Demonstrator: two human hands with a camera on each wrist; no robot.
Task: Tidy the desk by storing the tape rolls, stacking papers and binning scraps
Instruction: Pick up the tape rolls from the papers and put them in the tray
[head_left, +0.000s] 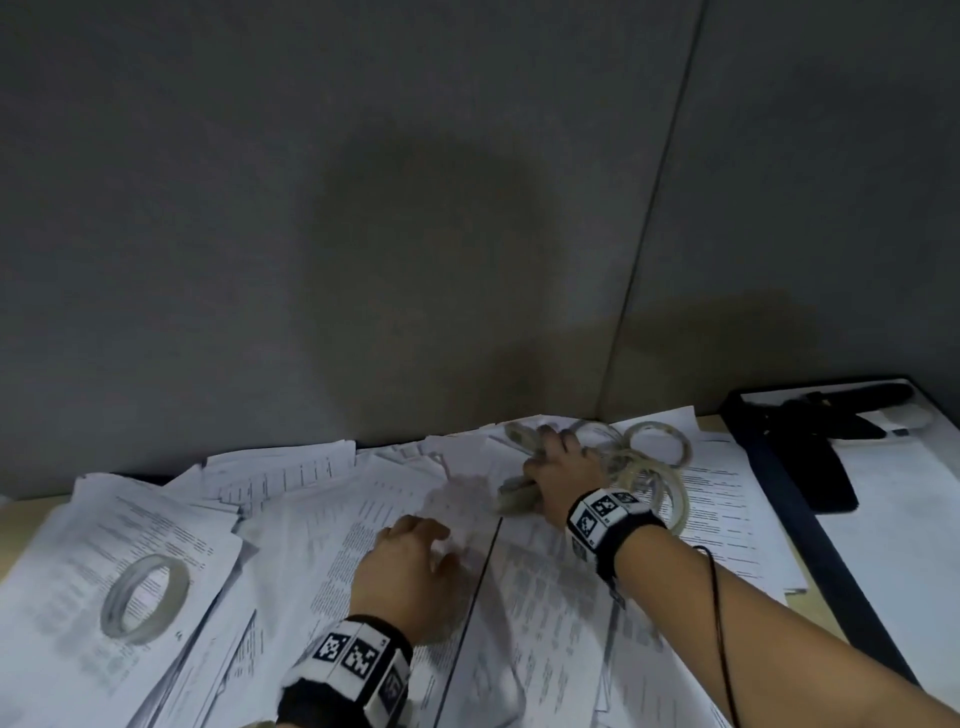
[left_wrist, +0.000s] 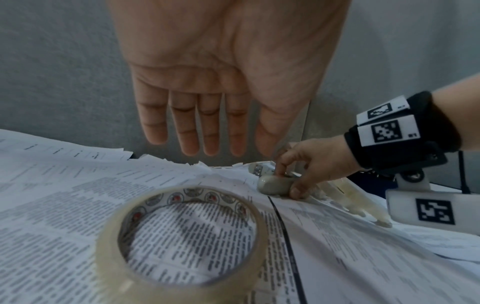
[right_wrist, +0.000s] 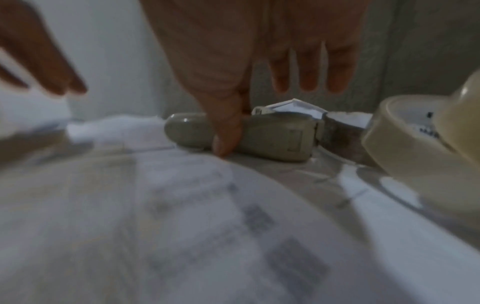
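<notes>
Printed papers (head_left: 332, 551) cover the desk in loose, overlapping sheets. My left hand (head_left: 410, 556) hovers palm down over them with straight fingers, holding nothing; the left wrist view shows its open palm (left_wrist: 213, 115). My right hand (head_left: 558, 467) reaches to the back of the desk and grips a grey stapler (left_wrist: 272, 184), thumb on its near side (right_wrist: 226, 135). One clear tape roll (head_left: 183, 584) lies flat on the papers at the left, close under my left wrist (left_wrist: 168, 288). Several more tape rolls (head_left: 687, 453) lie just right of my right hand (right_wrist: 405, 152).
A grey partition wall (head_left: 415, 208) closes the back of the desk right behind the stapler. At the right a dark-framed board (head_left: 831, 597) carries white sheets and a black object (head_left: 810, 447). A thin black cable (head_left: 719, 613) runs along my right forearm.
</notes>
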